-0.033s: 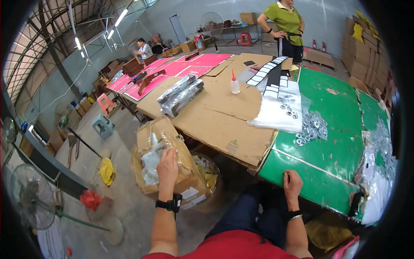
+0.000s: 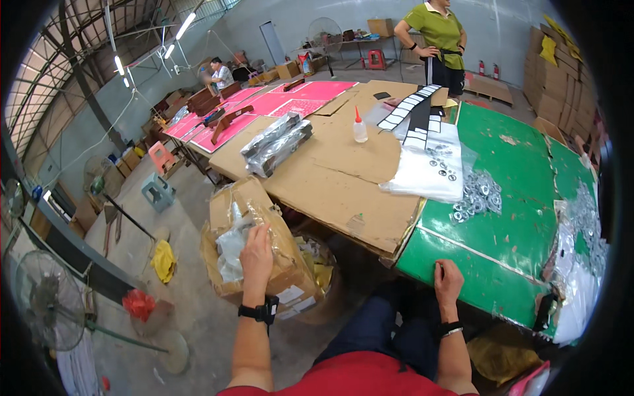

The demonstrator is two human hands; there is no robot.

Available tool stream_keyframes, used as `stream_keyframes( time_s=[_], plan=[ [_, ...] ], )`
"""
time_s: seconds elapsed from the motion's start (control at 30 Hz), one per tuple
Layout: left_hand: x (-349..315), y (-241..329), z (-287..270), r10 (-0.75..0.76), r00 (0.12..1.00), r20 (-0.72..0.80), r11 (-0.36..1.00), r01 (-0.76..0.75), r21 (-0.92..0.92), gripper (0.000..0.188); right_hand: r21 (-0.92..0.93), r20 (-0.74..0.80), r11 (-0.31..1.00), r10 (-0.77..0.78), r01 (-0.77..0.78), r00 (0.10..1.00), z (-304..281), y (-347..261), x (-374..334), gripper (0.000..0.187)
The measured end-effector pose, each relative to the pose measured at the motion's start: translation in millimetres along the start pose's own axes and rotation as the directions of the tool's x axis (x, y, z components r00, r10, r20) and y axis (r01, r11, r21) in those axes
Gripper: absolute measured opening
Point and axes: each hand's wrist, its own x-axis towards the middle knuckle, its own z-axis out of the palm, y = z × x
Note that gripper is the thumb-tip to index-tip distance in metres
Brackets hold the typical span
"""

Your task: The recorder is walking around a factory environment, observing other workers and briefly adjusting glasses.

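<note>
My left hand (image 2: 256, 256) is over the near side of an open cardboard box (image 2: 288, 244), its fingers slightly bent and apart, with nothing visible in them. Beside it, a clear plastic bag (image 2: 231, 254) bulges from the box. My right hand (image 2: 448, 280) is curled closed by the front edge of the green tabletop (image 2: 495, 254); its palm side is hidden, so I cannot make out whether anything is inside. Farther along that tabletop lies a pile of small metal rings (image 2: 477, 196), partly next to clear plastic bags (image 2: 422, 173).
A cardboard-covered table (image 2: 330, 175) bears wrapped silvery bundles (image 2: 276, 146), a red-tipped squeeze bottle (image 2: 360, 129) and black-and-white strips (image 2: 409, 109). A person in a green shirt (image 2: 436, 33) stands behind it. Standing fans (image 2: 49, 300) and a grey stool (image 2: 157, 191) are on the left.
</note>
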Motion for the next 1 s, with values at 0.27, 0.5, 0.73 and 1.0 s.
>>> stream_keyframes(
  time_s=[0.27, 0.5, 0.73, 1.0],
  plan=[
    [-1, 4, -4, -0.041, 0.999, 0.021, 0.999, 0.04, 0.012, 0.031, -0.009, 0.018, 1.0, -0.015, 0.015, 1.0, -3, -1, -1, 0.003],
    [11, 1, -1, -0.035, 0.999, 0.019, 0.999, 0.035, 0.001, 0.032, 0.0, 0.022, 1.0, -0.004, 0.004, 1.0, 6, -2, 7, 0.003],
    [-8, -9, 3, -0.041, 0.999, -0.007, 0.998, 0.041, 0.042, 0.03, 0.034, -0.017, 0.999, -0.022, 0.023, 1.0, -2, 4, -5, 0.003],
    [-19, 8, -5, -0.138, 0.988, 0.069, 0.99, 0.139, -0.012, 0.029, -0.033, -0.003, 0.998, -0.05, 0.05, 0.999, 2, 22, -20, 0.004]
  ],
)
